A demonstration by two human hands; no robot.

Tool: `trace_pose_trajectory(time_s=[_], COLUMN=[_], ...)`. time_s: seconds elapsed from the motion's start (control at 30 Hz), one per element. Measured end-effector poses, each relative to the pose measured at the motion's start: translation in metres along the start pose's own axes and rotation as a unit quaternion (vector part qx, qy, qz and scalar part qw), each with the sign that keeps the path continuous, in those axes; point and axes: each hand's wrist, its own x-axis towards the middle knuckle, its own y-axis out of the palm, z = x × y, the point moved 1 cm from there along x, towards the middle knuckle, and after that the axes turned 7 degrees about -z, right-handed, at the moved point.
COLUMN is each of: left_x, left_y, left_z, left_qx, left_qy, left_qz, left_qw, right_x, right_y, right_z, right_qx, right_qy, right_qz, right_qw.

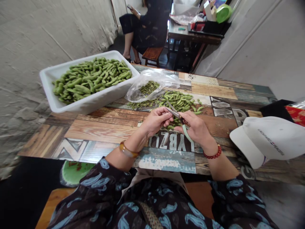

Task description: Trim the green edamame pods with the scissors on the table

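Note:
My right hand is closed on a pair of scissors with pale green handles, its blades pointing up and left. The blades reach my left hand, whose fingers are pinched together; what they hold is too small to make out. Beyond and beneath the hands lies a loose pile of green pods on the patterned table. Small trimmed bits are scattered left of the pile, beside a clear plastic bag with more bits in it.
A white tub full of green pods stands at the back left. On the right lies a white cap. Past the table are a seated person, a wooden stool and a cluttered side table.

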Motion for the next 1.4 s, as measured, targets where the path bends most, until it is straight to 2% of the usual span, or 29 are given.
trace_pose_trajectory(time_s=[0.37,0.57,1.0,1.13,1.3,1.4], left_x=[0.0,0.002,0.0,0.001,0.007,0.01], left_y=[-0.003,-0.004,-0.004,-0.007,-0.021,-0.028], left_z=[-0.006,-0.001,-0.004,-0.013,-0.027,-0.029], left_qx=[0.076,0.079,0.104,0.067,-0.013,0.061], left_qy=[0.063,0.057,0.069,0.066,0.075,0.08], left_qz=[-0.038,-0.036,-0.029,-0.061,-0.106,-0.124], left_qw=[0.994,0.995,0.992,0.994,0.991,0.987], right_x=[0.001,0.002,0.0,-0.001,-0.001,-0.001], right_y=[-0.002,-0.005,-0.002,-0.001,-0.003,-0.002], right_z=[-0.002,0.003,-0.003,-0.009,-0.019,-0.019], right_qx=[0.0,-0.009,-0.001,-0.006,-0.024,-0.019], right_qy=[0.026,0.027,0.021,0.044,0.08,0.072], right_qz=[0.014,0.019,0.018,-0.018,-0.072,-0.071], right_qw=[1.0,0.999,1.0,0.999,0.994,0.995])
